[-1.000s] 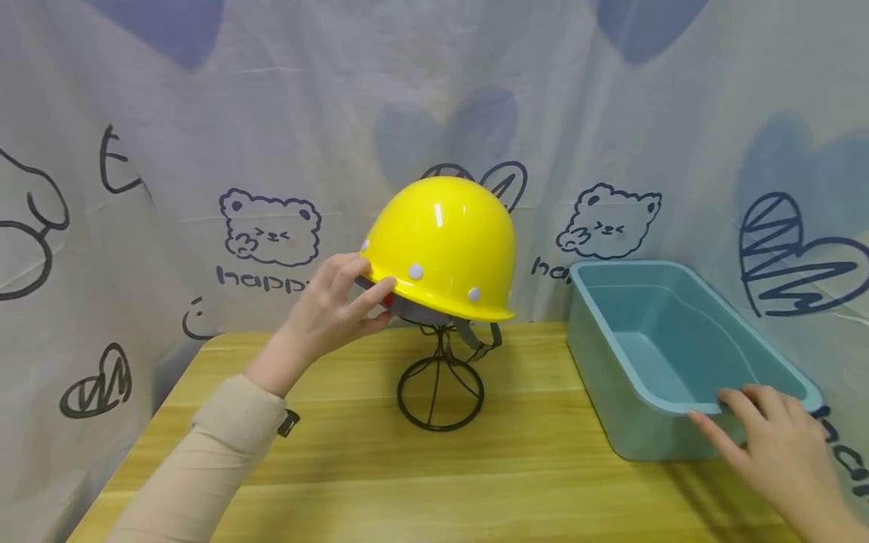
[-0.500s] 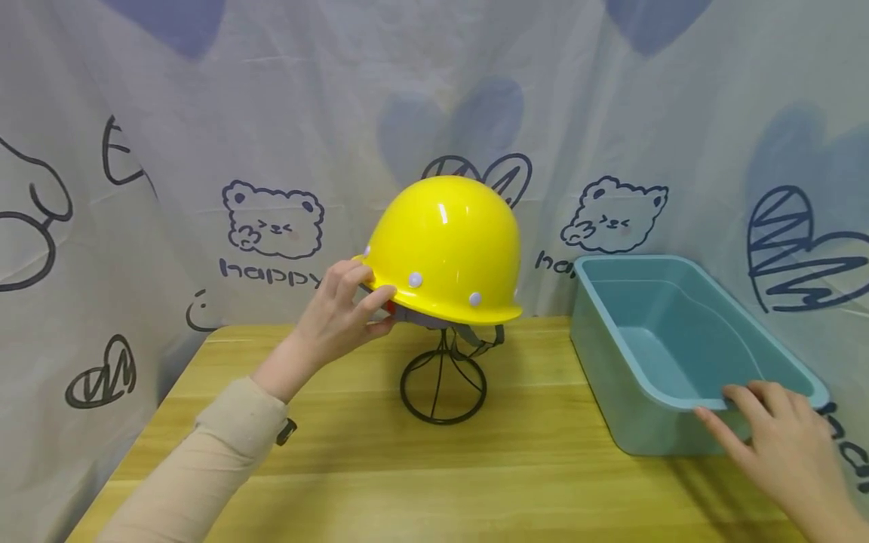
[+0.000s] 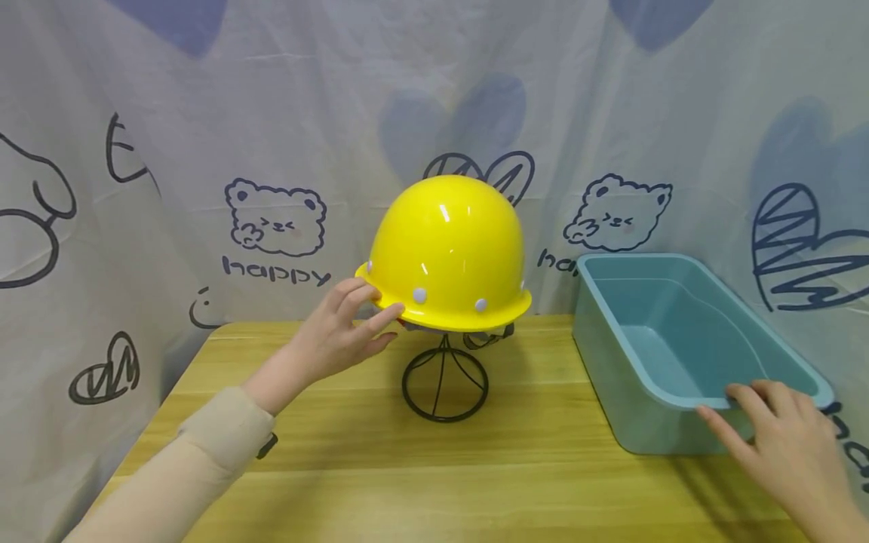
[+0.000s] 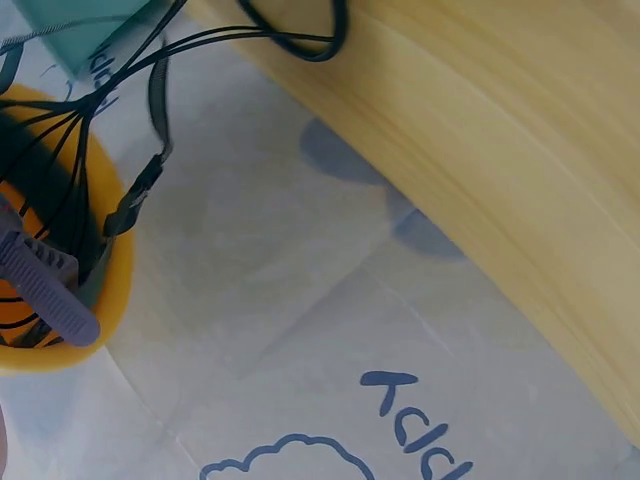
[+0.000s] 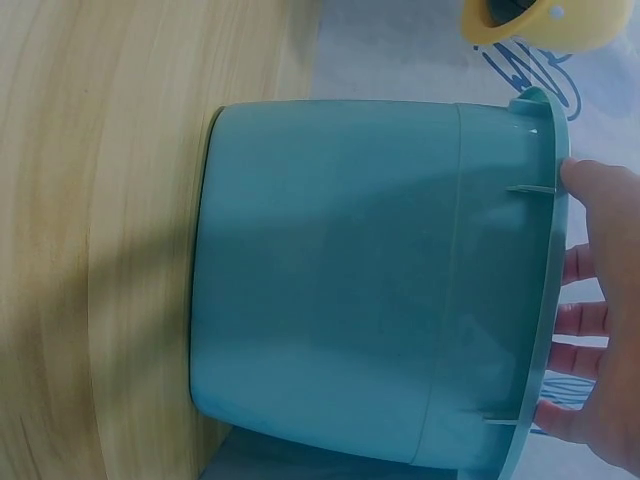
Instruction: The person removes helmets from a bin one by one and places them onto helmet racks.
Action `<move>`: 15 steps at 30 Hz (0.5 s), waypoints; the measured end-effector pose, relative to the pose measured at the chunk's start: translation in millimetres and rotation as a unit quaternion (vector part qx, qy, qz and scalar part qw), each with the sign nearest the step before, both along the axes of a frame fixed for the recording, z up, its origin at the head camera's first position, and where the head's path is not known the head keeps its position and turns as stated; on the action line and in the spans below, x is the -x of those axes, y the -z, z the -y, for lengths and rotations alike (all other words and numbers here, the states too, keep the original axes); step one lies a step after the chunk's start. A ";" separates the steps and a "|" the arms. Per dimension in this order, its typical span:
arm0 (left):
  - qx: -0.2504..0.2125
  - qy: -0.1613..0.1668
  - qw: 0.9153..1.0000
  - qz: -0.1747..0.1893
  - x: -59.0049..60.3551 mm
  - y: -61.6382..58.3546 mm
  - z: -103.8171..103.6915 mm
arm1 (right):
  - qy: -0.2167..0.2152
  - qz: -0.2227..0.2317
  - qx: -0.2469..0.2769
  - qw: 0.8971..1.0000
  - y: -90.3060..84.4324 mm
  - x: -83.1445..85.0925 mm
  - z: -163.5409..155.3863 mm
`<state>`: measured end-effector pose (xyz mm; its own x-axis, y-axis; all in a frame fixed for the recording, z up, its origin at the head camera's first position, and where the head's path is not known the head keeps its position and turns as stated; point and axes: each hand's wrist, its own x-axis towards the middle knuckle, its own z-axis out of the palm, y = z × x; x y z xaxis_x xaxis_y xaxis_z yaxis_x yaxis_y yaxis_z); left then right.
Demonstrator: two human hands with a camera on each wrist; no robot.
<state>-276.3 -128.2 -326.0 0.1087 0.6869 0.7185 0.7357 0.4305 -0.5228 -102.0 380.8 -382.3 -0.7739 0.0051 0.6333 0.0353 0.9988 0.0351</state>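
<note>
A glossy yellow hard hat with white rivets sits nearly level on a black wire stand. My left hand holds its brim at the left, fingertips on the edge and thumb lower down. From below, the left wrist view shows the hard hat's rim, its grey inner band and a hanging chin strap. That hand is almost out of this view. My right hand grips the near rim of a blue-green plastic tub, with fingers over the edge and thumb at the corner.
The stand and tub are on a wood-grain table. Behind the table hangs a pale cloth printed with bears and hearts. The tub's floor shows bare from above.
The hard hat has tipped from a right-down slant to nearly level, its left brim lowering with my left hand. My right hand stays on the tub; the view has shifted slightly.
</note>
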 end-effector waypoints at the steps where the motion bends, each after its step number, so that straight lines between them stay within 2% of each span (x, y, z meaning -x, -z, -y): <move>1: 0.006 0.000 1.000 -0.002 -1.3 1.1 1.6 | 0.001 0.003 0.003 1.000 0.0 0.0 0.0; 10: 0.013 0.016 1.000 -0.004 -9.3 5.9 6.8 | 0.004 0.008 0.011 1.000 1.3 -0.1 0.5; 15: 0.010 0.005 1.000 0.021 -17.7 7.1 6.8 | 0.006 0.002 0.007 1.000 1.3 -1.1 1.0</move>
<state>-258.6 -135.0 -333.1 0.0850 0.7000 0.7090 0.7615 0.4133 -0.4993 -100.9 379.8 -383.6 -0.7764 0.0224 0.6299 0.0464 0.9987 0.0216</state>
